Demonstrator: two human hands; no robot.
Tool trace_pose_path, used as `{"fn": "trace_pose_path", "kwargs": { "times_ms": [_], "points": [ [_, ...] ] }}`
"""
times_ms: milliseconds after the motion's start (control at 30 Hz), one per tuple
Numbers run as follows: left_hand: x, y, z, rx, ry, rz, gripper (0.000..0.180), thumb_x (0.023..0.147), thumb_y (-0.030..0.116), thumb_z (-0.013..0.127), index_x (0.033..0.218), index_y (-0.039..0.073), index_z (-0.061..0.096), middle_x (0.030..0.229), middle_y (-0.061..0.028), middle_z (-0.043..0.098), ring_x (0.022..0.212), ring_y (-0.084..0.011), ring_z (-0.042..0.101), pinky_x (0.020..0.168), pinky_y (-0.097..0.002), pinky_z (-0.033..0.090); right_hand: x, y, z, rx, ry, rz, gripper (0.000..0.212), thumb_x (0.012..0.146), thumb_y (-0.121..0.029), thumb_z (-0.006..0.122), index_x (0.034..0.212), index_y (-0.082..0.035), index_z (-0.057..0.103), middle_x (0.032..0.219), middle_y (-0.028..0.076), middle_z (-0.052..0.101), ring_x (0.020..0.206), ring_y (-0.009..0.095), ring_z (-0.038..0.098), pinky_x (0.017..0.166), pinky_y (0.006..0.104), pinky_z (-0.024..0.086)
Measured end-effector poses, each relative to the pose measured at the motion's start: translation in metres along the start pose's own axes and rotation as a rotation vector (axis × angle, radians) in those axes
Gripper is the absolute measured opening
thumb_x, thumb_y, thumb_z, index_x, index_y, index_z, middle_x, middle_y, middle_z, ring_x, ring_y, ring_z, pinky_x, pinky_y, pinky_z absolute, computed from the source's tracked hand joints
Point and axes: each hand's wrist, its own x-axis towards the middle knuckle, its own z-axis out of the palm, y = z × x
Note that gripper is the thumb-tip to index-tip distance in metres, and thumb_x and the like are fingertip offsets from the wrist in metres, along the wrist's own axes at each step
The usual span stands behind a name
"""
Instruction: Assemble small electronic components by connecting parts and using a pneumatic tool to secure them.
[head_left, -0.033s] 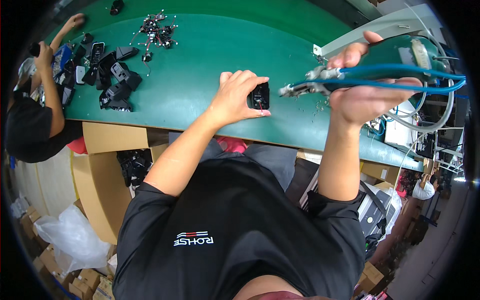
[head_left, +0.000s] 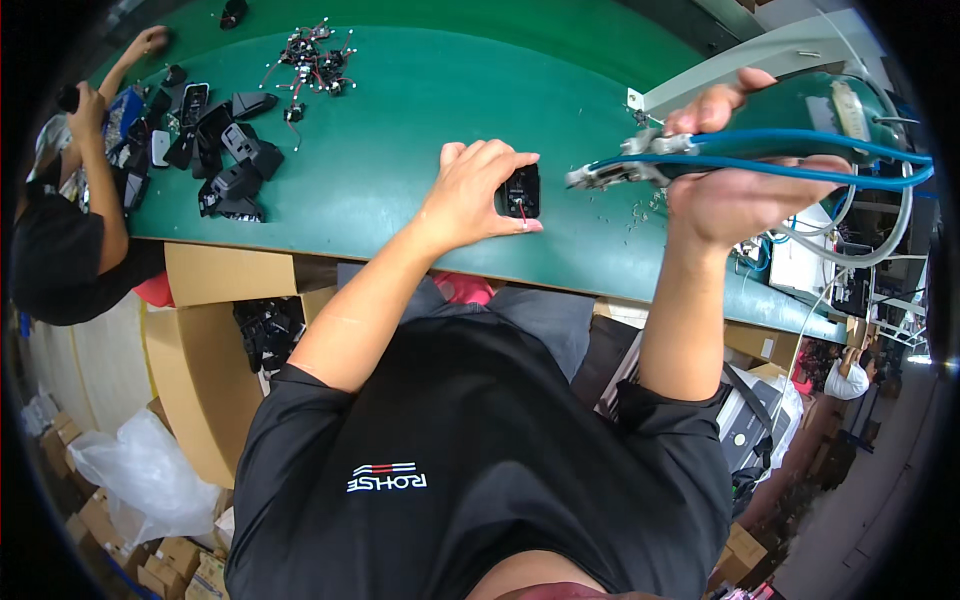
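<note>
My left hand [head_left: 475, 195] grips a small black plastic housing [head_left: 521, 192] on the green table, thumb at its near end and fingers at its far end. Inside the housing sits a dark part with a short red wire. My right hand [head_left: 735, 190] is wrapped around a green powered screwdriver [head_left: 790, 110] with blue hoses along it. The screwdriver is held tilted above the table, and its metal nose [head_left: 600, 175] points left, a short gap away from the housing. Small metal bits [head_left: 640, 212], perhaps screws, lie scattered below the nose.
Black plastic housings [head_left: 235, 165] are heaped on the left of the table [head_left: 400, 100]. Behind them lies a cluster of wired parts [head_left: 318, 62]. Another person [head_left: 75, 230] works at the far left. An open cardboard box [head_left: 205, 370] stands under the table edge.
My right hand and the screwdriver have shifted slightly to the right, so the nose is a little farther from the housing. My left hand and the housing stay in place.
</note>
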Motion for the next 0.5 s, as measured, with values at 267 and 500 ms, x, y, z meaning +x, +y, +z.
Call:
{"fn": "trace_pose_path", "kwargs": {
  "times_ms": [267, 500],
  "points": [
    [0.001, 0.001, -0.001, -0.019, -0.021, -0.003, 0.087, 0.062, 0.050, 0.091, 0.134, 0.011, 0.061, 0.108, -0.0045, 0.063, 0.103, -0.0243, 0.059, 0.093, -0.0376, 0.035, 0.051, -0.051, -0.050, -0.213, -0.138, 0.057, 0.131, 0.073, -0.103, 0.013, 0.131, 0.007, 0.052, 0.080, 0.009, 0.058, 0.070, 0.022, 0.056, 0.066, 0.0367, 0.048],
    [0.003, 0.002, 0.000, -0.035, -0.016, -0.027, 0.083, 0.063, 0.050, 0.092, 0.130, 0.012, 0.062, 0.113, -0.0058, 0.065, 0.108, -0.0253, 0.060, 0.098, -0.0376, 0.035, 0.023, -0.031, -0.008, -0.056, -0.107, 0.115, 0.124, 0.080, -0.098, 0.011, 0.128, 0.007, 0.055, 0.075, 0.011, 0.056, 0.065, 0.023, 0.054, 0.062, 0.0379, 0.046]
  ]
}}
